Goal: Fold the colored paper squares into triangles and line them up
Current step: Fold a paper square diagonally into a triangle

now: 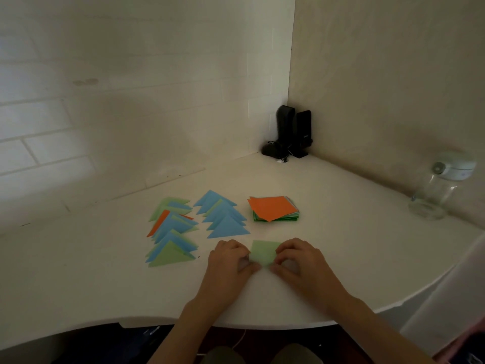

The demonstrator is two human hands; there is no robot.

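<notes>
A light green paper square [263,252] lies on the white table [341,232] near its front edge. My left hand [231,258] pinches its left side and my right hand [299,258] pinches its right side, the near corner hidden between my thumbs. To the left, two rows of folded triangles overlap: a green, orange and blue row [172,232] and a mostly blue row [223,215]. Behind the green square sits a stack of unfolded squares [274,208] with an orange sheet on top.
Black speakers and a small black device [291,135] stand in the far corner by the walls. A clear glass jar with a white lid [438,187] stands at the right against the wall. The table's curved front edge runs just below my wrists.
</notes>
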